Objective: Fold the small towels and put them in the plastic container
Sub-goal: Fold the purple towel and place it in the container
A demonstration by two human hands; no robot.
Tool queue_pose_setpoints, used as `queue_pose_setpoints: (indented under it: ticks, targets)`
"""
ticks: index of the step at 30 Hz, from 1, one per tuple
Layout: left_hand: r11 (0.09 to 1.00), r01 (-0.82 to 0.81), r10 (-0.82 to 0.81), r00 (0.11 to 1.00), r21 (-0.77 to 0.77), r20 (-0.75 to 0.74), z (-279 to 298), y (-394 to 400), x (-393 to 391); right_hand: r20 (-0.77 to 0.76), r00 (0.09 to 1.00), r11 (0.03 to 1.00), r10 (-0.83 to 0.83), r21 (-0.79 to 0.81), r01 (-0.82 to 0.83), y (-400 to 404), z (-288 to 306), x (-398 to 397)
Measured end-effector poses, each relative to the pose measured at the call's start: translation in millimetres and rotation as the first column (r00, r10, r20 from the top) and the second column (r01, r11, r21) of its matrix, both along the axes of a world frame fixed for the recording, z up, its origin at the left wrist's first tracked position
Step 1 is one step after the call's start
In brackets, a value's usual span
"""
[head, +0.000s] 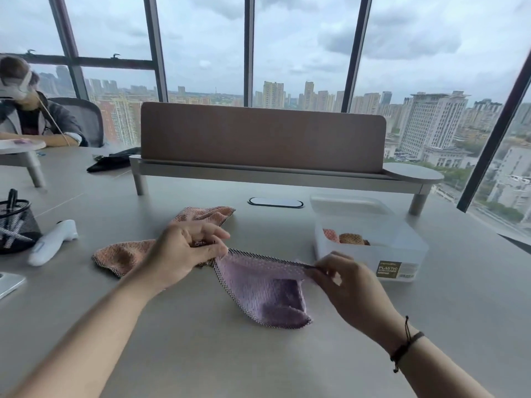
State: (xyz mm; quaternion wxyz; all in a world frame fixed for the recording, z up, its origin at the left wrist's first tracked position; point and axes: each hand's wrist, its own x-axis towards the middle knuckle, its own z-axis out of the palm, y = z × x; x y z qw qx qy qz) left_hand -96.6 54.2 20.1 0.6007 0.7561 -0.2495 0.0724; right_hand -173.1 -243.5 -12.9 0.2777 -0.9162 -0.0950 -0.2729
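Note:
A purple small towel (264, 294) hangs stretched between my hands, its lower corner resting on the grey table (230, 363). My left hand (184, 251) pinches its left top corner. My right hand (344, 280) pinches the right top corner. Two pink towels lie behind my left hand: one (123, 255) at its left, another (207, 214) farther back. The clear plastic container (370, 242) stands open at the right, just beyond my right hand, with folded towels (344, 238) inside.
The container's lid (344, 203) lies behind the container. A white handheld device (53, 242) and a black mesh pen holder (15, 225) sit at the left. A brown desk divider (263, 136) on a shelf crosses the back. Another person (31, 116) sits at the far left.

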Motion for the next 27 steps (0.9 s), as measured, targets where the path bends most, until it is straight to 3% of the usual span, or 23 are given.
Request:
queue_pose_setpoints:
  ticks: [2,6,9,11,15,19,23,27]
  targets:
    - [0.995,0.048,-0.048,0.999,-0.084,-0.002,26.0,9.0,-6.4,0.030,0.999,0.987,0.013,0.157,-0.017,-2.7,31.9,-9.0]
    - [0.936,0.222,-0.243,0.969,-0.275,-0.044,66.7,27.4,-13.5,0.155,0.985,0.960,0.070,0.257,-0.108,-1.8,87.9,-30.0]
    - [0.927,0.266,-0.288,0.957,-0.263,-0.045,80.9,30.4,-11.5,0.207,0.973,0.924,0.099,0.345,-0.167,-5.2,102.2,-27.9]
    - [0.969,0.174,-0.188,0.980,-0.174,-0.067,76.0,24.1,-3.6,0.167,0.983,0.926,0.080,0.354,-0.135,-9.4,93.8,-13.6]
    - [0.989,-0.003,0.019,0.994,0.145,-0.109,22.9,5.9,27.9,-0.083,0.996,0.975,-0.041,0.214,0.058,-23.0,34.6,28.1]
    - [0.874,-0.144,0.174,0.984,0.464,-0.023,-51.9,-7.1,55.1,-0.252,0.938,0.970,-0.238,-0.120,0.214,-27.4,-22.5,46.8]
    - [0.878,-0.258,0.261,0.964,0.403,0.047,-87.0,-21.6,58.0,-0.226,0.913,0.923,-0.340,-0.263,0.279,-22.3,-53.8,50.2]
    - [0.931,-0.296,0.309,0.950,0.214,-0.031,-83.1,-29.4,60.8,-0.195,0.918,0.934,-0.346,-0.170,0.315,-22.8,-59.8,58.9]
